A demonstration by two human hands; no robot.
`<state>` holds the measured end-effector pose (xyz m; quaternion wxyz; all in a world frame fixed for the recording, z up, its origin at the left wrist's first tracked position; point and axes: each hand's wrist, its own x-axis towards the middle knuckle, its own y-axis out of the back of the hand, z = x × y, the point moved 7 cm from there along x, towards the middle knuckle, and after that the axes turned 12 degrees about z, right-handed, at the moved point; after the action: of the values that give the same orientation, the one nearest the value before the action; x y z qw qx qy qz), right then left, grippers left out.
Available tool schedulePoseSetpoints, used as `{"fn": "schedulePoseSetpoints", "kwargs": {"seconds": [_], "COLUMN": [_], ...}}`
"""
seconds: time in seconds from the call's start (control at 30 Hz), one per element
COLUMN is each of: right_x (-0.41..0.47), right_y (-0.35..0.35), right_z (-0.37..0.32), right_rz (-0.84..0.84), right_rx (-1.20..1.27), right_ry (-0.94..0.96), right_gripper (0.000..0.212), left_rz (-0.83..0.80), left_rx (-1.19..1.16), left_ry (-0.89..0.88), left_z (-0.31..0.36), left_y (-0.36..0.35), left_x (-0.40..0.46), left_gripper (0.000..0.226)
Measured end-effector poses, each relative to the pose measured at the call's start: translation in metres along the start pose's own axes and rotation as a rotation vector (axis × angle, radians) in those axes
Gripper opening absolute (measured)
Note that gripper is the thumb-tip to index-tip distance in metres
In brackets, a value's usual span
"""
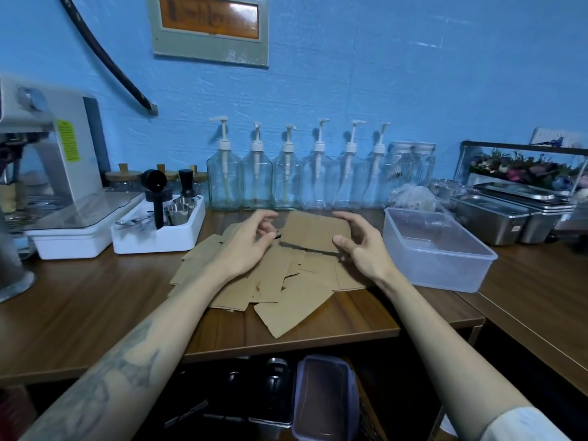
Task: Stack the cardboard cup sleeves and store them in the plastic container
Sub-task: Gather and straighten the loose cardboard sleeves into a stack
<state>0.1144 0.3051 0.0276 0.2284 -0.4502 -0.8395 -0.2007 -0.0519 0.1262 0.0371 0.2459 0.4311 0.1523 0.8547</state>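
Cardboard cup sleeve raised between both hands' loosely curled fingers, right hand gripping, left hand barely touching.

Café prep counter — espresso machine, syrup pump bottles.
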Motion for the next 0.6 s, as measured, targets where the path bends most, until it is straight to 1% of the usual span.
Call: {"fn": "schedulePoseSetpoints", "kwargs": {"seconds": [0.07, 0.17, 0.23, 0.33, 0.4, 0.47, 0.53, 0.6], "right_x": [-0.001, -0.007, -0.013, -0.019, -0.020, -0.020, -0.020, -0.020], "right_y": [0.005, 0.007, 0.006, 0.008, 0.009, 0.009, 0.008, 0.007], "right_z": [-0.004, -0.006, -0.007, -0.004, -0.002, 0.000, 0.001, 0.001], "right_rz": [0.034, 0.046, 0.045, 0.055, 0.055, 0.045, 0.041, 0.038], "right_rx": [0.011, 0.035, 0.033, 0.010, -0.019, -0.044, -0.052, -0.050], "right_ry": [0.005, 0.001, -0.003, -0.015, -0.020, -0.026, -0.031, -0.038], "right_gripper": [0.043, 0.043, 0.043, 0.042, 0.043, 0.046, 0.046, 0.045], "left_rz": [0.041, 0.014, 0.000, -0.034, -0.086, -0.159, -0.246, -0.331], "left_rx": [0.023, 0.101, 0.146, 0.167, 0.164, 0.210, 0.238, 0.243], "left_ry": [-0.010, -0.036, -0.019, 0.012, -0.016, -0.053, -0.078, -0.068], "left_z": [0.001, 0.000, -0.006, -0.011, -0.001, 0.012, 0.017, 0.017], "left_y": [0.015, 0.029, 0.038, 0.047, 0.045, 0.040, 0.030, 0.021], "left_x": [-0.006, -0.018, -0.027, -0.040, -0.047, -0.054, -0.056, -0.054], "left_gripper": [0.027, 0.020, 0.020, 0.034, 0.037, 0.042, 0.058, 0.074]}}
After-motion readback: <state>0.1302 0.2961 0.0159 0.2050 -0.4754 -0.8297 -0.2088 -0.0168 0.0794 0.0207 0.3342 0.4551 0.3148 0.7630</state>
